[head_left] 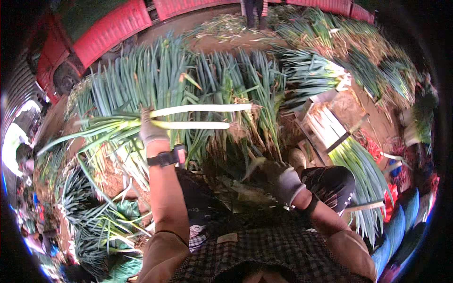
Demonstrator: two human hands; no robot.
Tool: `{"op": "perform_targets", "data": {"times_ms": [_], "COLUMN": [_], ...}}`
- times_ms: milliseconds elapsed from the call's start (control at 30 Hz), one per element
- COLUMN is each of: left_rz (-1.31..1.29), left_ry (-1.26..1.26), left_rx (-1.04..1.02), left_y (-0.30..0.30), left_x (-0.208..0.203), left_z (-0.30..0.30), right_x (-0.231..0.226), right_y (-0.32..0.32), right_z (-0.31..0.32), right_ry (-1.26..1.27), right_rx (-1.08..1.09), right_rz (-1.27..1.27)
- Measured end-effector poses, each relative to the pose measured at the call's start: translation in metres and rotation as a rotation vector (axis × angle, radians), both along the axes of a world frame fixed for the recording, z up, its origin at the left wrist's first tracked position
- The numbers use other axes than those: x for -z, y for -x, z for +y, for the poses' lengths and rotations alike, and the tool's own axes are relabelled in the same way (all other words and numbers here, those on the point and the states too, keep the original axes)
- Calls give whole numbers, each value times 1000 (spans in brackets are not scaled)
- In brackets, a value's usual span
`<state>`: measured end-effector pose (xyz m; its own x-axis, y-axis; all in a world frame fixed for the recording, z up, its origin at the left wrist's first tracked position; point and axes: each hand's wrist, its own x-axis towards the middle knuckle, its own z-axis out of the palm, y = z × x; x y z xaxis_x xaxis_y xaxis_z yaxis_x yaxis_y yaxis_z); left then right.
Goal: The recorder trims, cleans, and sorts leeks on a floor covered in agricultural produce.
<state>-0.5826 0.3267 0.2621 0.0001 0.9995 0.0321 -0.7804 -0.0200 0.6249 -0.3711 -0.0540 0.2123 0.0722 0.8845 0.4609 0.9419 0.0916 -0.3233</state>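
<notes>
My gloved left hand (150, 128) is closed round two long green onions (200, 108). Their white shanks and rooty ends point right, while the green leaves trail off to the left. Beneath them lies a broad row of unpeeled green onions (141, 75), leaves pointing away from me. My right hand (286, 184), in a grey and white glove, is low by my right knee. Its fingers are dark and smeared, and pale leafy scraps lie near them; whether it grips anything is unclear. On my right, a metal frame stand (325, 127) carries a bundle of clean white-shanked green onions (351, 160).
More bundled green onions (314, 70) lie at the far right. Loose stalks and a green sack (127, 266) are at my lower left. Red metal panels (113, 33) border the back, where a person (254, 12) stands. Blue rolled material (396, 236) is at the lower right.
</notes>
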Motion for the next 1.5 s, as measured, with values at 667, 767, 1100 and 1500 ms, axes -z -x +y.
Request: {"op": "perform_targets", "data": {"times_ms": [667,767,1100,1500], "left_rz": [168,582,928,952], "left_ry": [-306,-651,-226,-1078], "left_rx": [544,641,1124,829], "left_y": [-131,-145,-177,-432], "left_x": [-60,-61,97,137], "left_z": [-173,-217,-203,-232], "right_x": [-94,-121,-301,-253], "right_y": [19,-41,-189,-293], "right_z": [153,118,-180,-323], "right_ry": [-734,-1041,-1416,-6], "right_rx": [-317,-386,71,1063], "right_rz": [1626,1648,300,-488]}}
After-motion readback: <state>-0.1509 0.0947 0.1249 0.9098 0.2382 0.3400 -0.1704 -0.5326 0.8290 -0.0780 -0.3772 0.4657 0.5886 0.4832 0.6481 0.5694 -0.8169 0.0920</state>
